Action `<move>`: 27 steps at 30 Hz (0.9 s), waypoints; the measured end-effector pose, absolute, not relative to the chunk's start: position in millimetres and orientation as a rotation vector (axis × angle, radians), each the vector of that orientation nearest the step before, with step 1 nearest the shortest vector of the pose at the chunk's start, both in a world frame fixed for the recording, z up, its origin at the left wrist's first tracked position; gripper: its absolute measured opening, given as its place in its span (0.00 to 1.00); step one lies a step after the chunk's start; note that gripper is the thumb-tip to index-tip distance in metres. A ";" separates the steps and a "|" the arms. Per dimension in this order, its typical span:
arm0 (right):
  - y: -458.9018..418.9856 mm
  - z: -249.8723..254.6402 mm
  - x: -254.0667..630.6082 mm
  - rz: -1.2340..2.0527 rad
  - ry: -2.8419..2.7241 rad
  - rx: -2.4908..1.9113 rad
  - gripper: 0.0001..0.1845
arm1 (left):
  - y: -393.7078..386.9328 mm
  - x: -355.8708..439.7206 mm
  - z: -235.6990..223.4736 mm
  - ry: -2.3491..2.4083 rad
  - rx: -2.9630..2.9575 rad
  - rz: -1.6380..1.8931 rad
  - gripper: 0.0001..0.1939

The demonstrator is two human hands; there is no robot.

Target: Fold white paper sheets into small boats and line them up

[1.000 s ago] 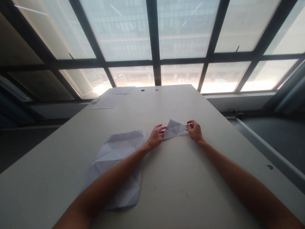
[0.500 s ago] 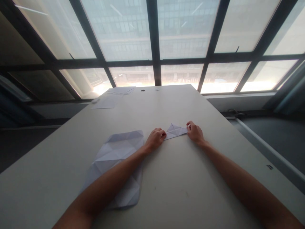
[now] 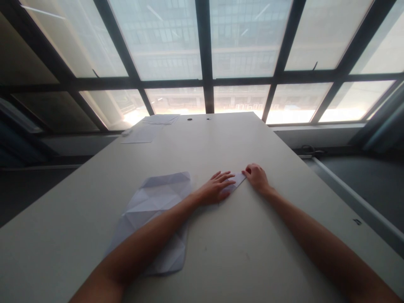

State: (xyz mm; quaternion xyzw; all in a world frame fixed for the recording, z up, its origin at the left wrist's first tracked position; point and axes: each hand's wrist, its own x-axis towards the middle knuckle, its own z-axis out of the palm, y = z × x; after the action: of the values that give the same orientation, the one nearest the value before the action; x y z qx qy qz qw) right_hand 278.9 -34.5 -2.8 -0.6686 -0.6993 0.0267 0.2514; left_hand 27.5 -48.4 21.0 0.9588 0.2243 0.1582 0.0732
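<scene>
Just right of a crease-lined white sheet (image 3: 151, 198), your left hand (image 3: 217, 188) spreads its fingers over a small folded paper (image 3: 239, 180) on the smooth desk (image 3: 214, 143); your right hand (image 3: 256, 177) pinches its pointed end, fingers together.

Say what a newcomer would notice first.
Probably the bright, dark-framed windows filling the upper view. Then the large creased sheet left of centre on the table, crossed by the left forearm. Near the middle, the left hand lies spread over a small folded paper; the right hand pinches its right end.
</scene>
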 end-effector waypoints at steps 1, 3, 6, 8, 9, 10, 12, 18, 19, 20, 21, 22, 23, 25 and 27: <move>-35.0 -2.4 276.8 0.097 -1.934 -1.772 0.09 | -48.6 27.2 20.8 0.636 2.887 0.418 0.25; -37.6 -0.4 271.5 0.093 -1.971 -1.708 0.09 | -48.3 26.5 19.4 0.605 2.889 0.300 0.27; -45.3 2.0 259.6 0.029 -1.971 -1.680 0.14 | -47.1 26.0 14.9 0.690 2.881 0.194 0.30; -51.8 1.1 249.4 0.049 -2.068 -1.614 0.21 | -46.4 26.4 11.4 0.798 2.882 0.177 0.31; -55.0 -0.1 244.2 0.086 -2.157 -1.564 0.24 | -46.0 26.7 9.8 0.844 2.884 0.175 0.32; -57.7 -1.5 239.3 0.127 -2.252 -1.523 0.27 | -45.8 27.0 8.2 0.878 2.888 0.173 0.32; -61.3 -4.1 232.2 0.194 -2.386 -1.510 0.32 | -45.4 27.5 5.7 0.918 2.897 0.163 0.33; -54.3 -4.3 237.5 0.209 -2.339 -1.763 0.35 | -44.7 26.4 2.2 0.947 2.918 0.102 0.35; -51.8 -4.1 240.4 0.205 -2.306 -1.808 0.35 | -44.5 26.1 2.3 0.946 2.918 0.096 0.35; -49.5 -4.1 243.1 0.199 -2.272 -1.849 0.35 | -44.3 25.8 2.5 0.947 2.915 0.093 0.35; -47.7 -4.1 245.4 0.189 -2.235 -1.885 0.34 | -44.1 25.6 2.7 0.950 2.911 0.090 0.35; -46.4 -4.2 247.1 0.176 -2.196 -1.915 0.34 | -43.9 25.4 3.1 0.956 2.905 0.086 0.34; -45.8 -4.3 248.1 0.159 -2.159 -1.930 0.34 | -43.7 25.2 3.4 0.961 2.898 0.079 0.33; -46.5 -4.0 248.3 0.117 -2.123 -1.886 0.33 | -43.4 25.3 3.7 0.966 2.887 0.067 0.32; -48.8 -3.3 246.4 0.117 -2.186 -1.740 0.33 | -43.3 25.8 3.4 0.959 2.883 0.070 0.31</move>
State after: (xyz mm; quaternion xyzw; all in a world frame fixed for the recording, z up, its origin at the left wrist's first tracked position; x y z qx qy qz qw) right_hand 246.4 -48.8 -3.3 -0.6130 -0.7701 0.0412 0.1717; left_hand 25.8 -43.3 3.4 0.9474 0.3151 0.0230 0.0511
